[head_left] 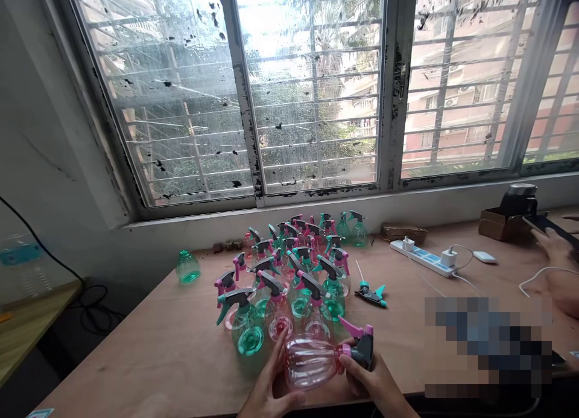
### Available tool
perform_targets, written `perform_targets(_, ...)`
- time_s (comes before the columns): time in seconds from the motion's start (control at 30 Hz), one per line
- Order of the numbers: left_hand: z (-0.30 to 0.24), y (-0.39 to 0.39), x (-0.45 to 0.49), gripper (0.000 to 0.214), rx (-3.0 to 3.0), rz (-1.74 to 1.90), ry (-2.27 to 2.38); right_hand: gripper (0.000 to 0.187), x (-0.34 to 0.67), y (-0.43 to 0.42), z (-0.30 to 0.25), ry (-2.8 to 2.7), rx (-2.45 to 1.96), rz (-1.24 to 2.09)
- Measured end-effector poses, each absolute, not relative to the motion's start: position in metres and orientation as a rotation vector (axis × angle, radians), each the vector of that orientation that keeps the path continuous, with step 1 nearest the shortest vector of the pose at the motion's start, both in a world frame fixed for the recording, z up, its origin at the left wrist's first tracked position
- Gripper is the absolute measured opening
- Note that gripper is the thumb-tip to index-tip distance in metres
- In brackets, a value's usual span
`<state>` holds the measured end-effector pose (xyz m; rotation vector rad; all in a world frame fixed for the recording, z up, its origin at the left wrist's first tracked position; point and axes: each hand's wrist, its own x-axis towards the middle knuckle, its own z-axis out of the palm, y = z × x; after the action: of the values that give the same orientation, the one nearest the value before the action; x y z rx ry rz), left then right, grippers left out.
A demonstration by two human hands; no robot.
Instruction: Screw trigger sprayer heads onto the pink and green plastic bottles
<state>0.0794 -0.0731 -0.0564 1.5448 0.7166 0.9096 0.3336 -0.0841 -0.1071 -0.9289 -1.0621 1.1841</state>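
Observation:
A pink see-through spray bottle (312, 361) lies on its side near the table's front edge. My left hand (270, 386) cups the bottle's body from the left, fingers curled around it. My right hand (375, 379) grips the bottle's neck and its grey and pink trigger head (362, 344). Just behind stands a cluster of several green and pink spray bottles (289, 279) with trigger heads fitted.
A green bottle without a head (187, 267) stands alone at the left. A loose trigger head with its tube (371, 292) lies right of the cluster. A white power strip (425, 256) and cables lie at the right. Another person's hand (554, 246) holds a phone by a cardboard box (497, 224).

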Motion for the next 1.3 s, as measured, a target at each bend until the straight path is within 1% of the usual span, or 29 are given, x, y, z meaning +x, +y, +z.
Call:
perform_targets(0.2,-0.052,-0.073,0.081,0.098,1.549,0.886,0.731,0.055,0.333,-0.085,-0.107,-1.031,-0.926,1.187)
perform_targets(0.33,-0.055,-0.071,0.080,0.101,1.506,0.852,0.776,0.053,0.332,-0.086,-0.104,-1.051,-0.922,1.165)
perform_targets(0.63,-0.059,-0.071,0.080,0.097,1.545,0.868,0.775,0.053,0.330,-0.088,-0.102,-1.019,-0.933,1.157)
perform_targets(0.77,-0.063,-0.068,0.078,0.092,1.580,0.891,0.763,0.051,0.332,-0.087,-0.105,-1.031,-0.926,1.160)
perform_targets(1.07,-0.065,-0.068,0.075,0.105,1.483,0.850,0.697,0.049,0.335,-0.084,-0.113,-1.103,-0.910,1.159)
perform_targets(1.3,-0.070,-0.067,0.073,0.099,1.602,0.890,0.710,0.045,0.333,-0.086,-0.109,-1.079,-0.900,1.176)
